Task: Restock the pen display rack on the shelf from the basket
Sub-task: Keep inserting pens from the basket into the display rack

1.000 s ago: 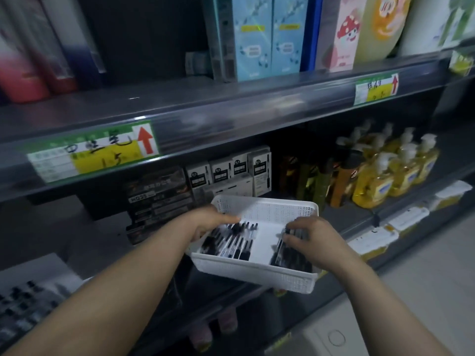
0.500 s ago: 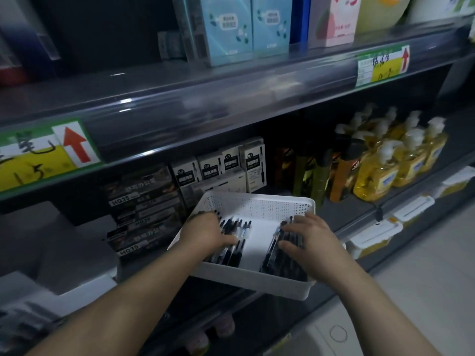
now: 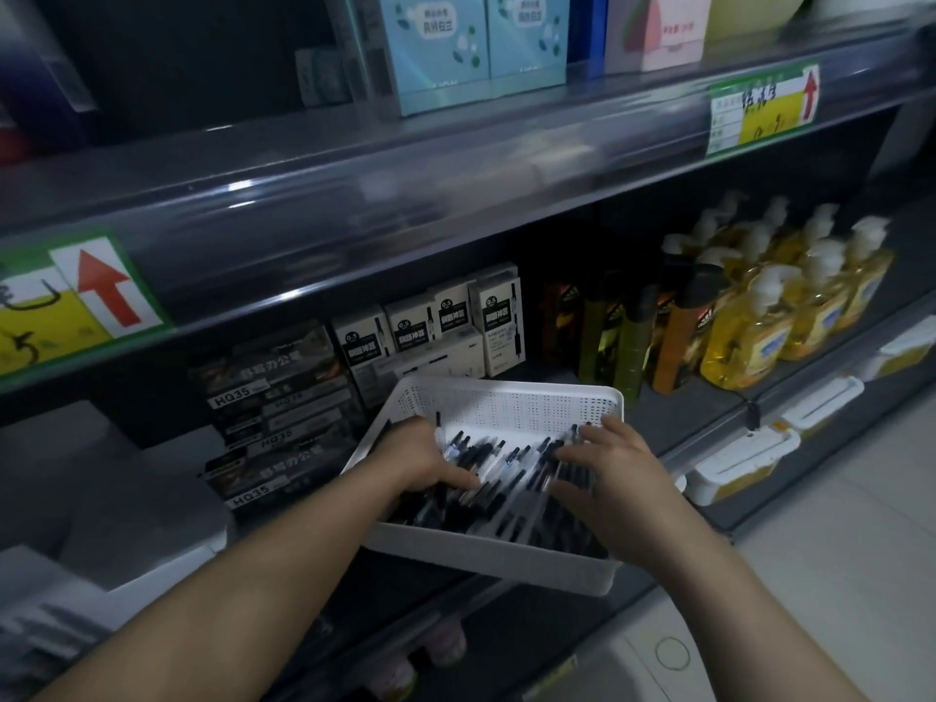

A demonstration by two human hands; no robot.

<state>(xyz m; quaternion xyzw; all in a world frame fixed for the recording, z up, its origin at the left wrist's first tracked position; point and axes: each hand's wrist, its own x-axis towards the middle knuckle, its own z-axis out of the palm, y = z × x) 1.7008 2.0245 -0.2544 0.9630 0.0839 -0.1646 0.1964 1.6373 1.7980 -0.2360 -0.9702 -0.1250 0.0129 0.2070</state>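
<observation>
Basket: white, fine perforated grid on walls. Pens: black with clear barrels. Pump bottles: yellow liquid, white pumps. Shelf tag: green border, yellow and white panels, red arrow. Upper boxes: pale blue.

Left hand: bare, as I see it, lower centre of frame.
Right hand: bare, just right of centre.
Left forearm: bare to the lower left corner.
Right forearm: bare to the lower right.

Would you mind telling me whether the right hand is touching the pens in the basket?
Touching. The head view shows the right hand with spread fingers lying flat on the pens inside the white basket.
</observation>
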